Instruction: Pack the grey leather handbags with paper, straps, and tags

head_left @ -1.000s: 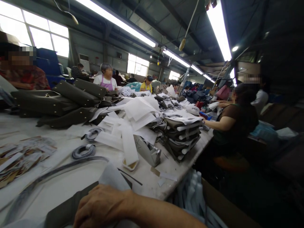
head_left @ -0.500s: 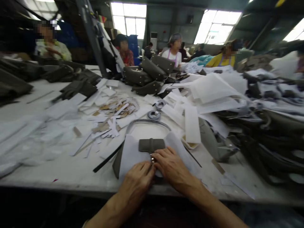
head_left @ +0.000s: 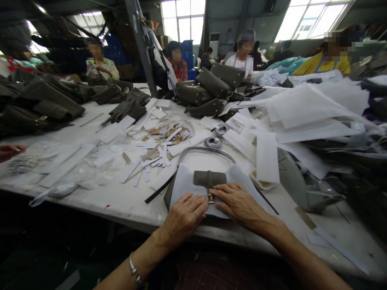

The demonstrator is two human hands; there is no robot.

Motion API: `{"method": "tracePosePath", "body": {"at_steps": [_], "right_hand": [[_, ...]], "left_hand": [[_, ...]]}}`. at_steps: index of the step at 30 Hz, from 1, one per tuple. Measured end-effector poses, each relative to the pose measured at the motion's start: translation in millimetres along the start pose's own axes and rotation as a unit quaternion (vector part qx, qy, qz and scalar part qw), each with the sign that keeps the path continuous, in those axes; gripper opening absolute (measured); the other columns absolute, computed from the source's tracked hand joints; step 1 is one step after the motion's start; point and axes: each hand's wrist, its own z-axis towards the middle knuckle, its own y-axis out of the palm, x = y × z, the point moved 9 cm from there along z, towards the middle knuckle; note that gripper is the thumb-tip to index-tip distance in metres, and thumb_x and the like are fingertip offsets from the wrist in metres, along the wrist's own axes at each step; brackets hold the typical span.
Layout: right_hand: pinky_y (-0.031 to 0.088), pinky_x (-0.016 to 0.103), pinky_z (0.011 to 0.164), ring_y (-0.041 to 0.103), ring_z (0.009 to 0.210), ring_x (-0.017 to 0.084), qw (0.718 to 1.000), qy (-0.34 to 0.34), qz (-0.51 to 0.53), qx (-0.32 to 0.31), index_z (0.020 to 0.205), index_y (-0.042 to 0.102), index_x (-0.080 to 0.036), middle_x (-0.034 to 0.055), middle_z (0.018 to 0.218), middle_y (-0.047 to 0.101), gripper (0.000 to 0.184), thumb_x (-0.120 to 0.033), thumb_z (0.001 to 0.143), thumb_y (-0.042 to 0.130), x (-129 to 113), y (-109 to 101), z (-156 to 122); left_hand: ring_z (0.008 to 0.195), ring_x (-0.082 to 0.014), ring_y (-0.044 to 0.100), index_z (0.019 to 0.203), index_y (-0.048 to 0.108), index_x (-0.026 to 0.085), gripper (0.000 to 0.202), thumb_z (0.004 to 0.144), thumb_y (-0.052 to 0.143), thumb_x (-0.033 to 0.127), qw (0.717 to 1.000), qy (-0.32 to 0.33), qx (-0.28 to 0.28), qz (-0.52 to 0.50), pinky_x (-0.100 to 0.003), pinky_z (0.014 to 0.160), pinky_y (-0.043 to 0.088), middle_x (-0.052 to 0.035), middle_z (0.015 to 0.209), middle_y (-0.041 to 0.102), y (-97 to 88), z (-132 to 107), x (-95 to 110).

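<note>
Left hand (head_left: 188, 215) flat, right hand (head_left: 242, 205) loosely spread at gold clasp (head_left: 211, 197) of paper-draped handbag (head_left: 217, 178). I judge it light, pliable; I'd hold its sides, sparing the clasp.

Paper strips (head_left: 164, 155), obstacle left of bag (head_left: 202, 177)

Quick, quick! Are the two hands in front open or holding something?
Left hand: open, resting on the white sheet.
Right hand: open, over the bag, by its gold clasp.

Left hand (head_left: 187, 213), right hand (head_left: 242, 204) flatter (clasp (head_left: 211, 197) more exposed)
</note>
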Motion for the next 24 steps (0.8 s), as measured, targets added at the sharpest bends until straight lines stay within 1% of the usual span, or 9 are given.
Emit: {"method": "tracePosePath", "body": {"at_steps": [4,6,10,13,15,17,18,20,24], "right_hand": [[0.04,0.043,0.102,0.057,0.114,0.024,1.0,-0.001,0.005,0.009,0.131,0.058,-0.027,0.0047,0.127,0.065,0.037,-0.033,0.094,0.058,1.3,4.0,-2.2],[0.041,0.042,0.101,0.058,0.112,0.023,1.0,0.002,0.012,0.012,0.128,0.06,-0.027,0.005,0.124,0.066,0.034,-0.035,0.095,0.056,0.2,3.9,-1.1],[0.043,0.039,0.1,0.06,0.112,0.021,0.999,0.008,0.045,0.013,0.123,0.064,-0.025,0.006,0.121,0.067,0.03,-0.029,0.096,0.054,-2.7,-5.0,1.7],[0.047,0.035,0.099,0.063,0.109,0.019,0.992,0.007,0.118,0.038,0.119,0.066,-0.023,0.0059,0.117,0.07,0.029,-0.024,0.094,0.052,4.7,-27.8,-2.3],[0.049,0.035,0.098,0.065,0.107,0.019,0.983,0.058,0.12,0.123,0.116,0.067,-0.022,0.006,0.115,0.071,0.028,-0.026,0.094,0.05,30.3,-58.7,-12.3],[0.048,0.039,0.099,0.064,0.108,0.024,0.961,0.144,0.039,0.231,0.113,0.067,-0.02,0.0094,0.115,0.07,0.029,-0.031,0.093,0.05,67.0,-93.2,-31.4],[0.047,0.042,0.099,0.063,0.109,0.027,0.946,0.184,-0.019,0.266,0.114,0.067,-0.017,0.0123,0.115,0.069,0.031,-0.034,0.093,0.05,84.6,-106.1,-41.2],[0.047,0.047,0.098,0.062,0.11,0.032,0.921,0.25,-0.118,0.274,0.121,0.062,-0.01,0.0186,0.116,0.067,0.042,-0.037,0.091,0.05,118.1,-116.7,-54.2],[0.048,0.049,0.091,0.062,0.108,0.037,0.902,0.339,-0.178,0.201,0.134,0.049,-0.002,0.0253,0.118,0.064,0.061,-0.042,0.088,0.053,176.6,-98.1,-60.7]], "left_hand": [[0.122,-0.0239,0.058,0.138,0.047,0.015,0.043,0.098,0.048,0.032,0.999,-0.01,-0.022,0.043,-0.043,0.106,0.045,-0.0125,0.128,0.064,0.2,6.6,8.5],[0.127,-0.026,0.054,0.139,0.047,0.015,0.043,0.098,0.046,0.026,0.996,-0.007,-0.023,0.081,-0.044,0.107,0.044,-0.0136,0.136,0.058,1.6,11.8,14.9],[0.129,-0.0221,0.052,0.138,0.048,0.009,0.043,0.099,0.03,0.012,0.992,0.04,0.011,0.122,-0.038,0.107,0.043,-0.0142,0.139,0.057,8.8,13.8,29.7],[0.128,-0.0221,0.053,0.137,0.05,0.01,0.044,0.101,0.026,0.012,0.991,0.052,0.041,0.116,-0.039,0.105,0.045,-0.0132,0.136,0.06,12.6,9.1,32.2],[0.128,-0.0224,0.054,0.136,0.052,0.012,0.041,0.102,0.031,0.016,0.992,0.043,0.047,0.106,-0.04,0.105,0.045,-0.0118,0.135,0.06,13.6,7.3,31.0],[0.125,-0.0227,0.055,0.135,0.053,0.015,0.037,0.102,0.038,0.021,0.994,0.021,0.05,0.093,-0.041,0.104,0.045,-0.0098,0.134,0.062,13.2,7.6,28.6],[0.124,-0.0227,0.056,0.134,0.054,0.016,0.036,0.102,0.041,0.023,0.995,0.01,0.051,0.085,-0.041,0.104,0.045,-0.0089,0.133,0.062,12.5,8.2,27.6],[0.121,-0.0224,0.057,0.132,0.056,0.016,0.035,0.101,0.043,0.026,0.996,-0.005,0.053,0.067,-0.04,0.102,0.045,-0.008,0.131,0.064,11.3,9.8,26.7],[0.119,-0.0216,0.057,0.132,0.056,0.015,0.034,0.101,0.043,0.025,0.998,-0.014,0.05,0.045,-0.039,0.102,0.044,-0.008,0.131,0.063,11.6,10.9,26.8]]}}
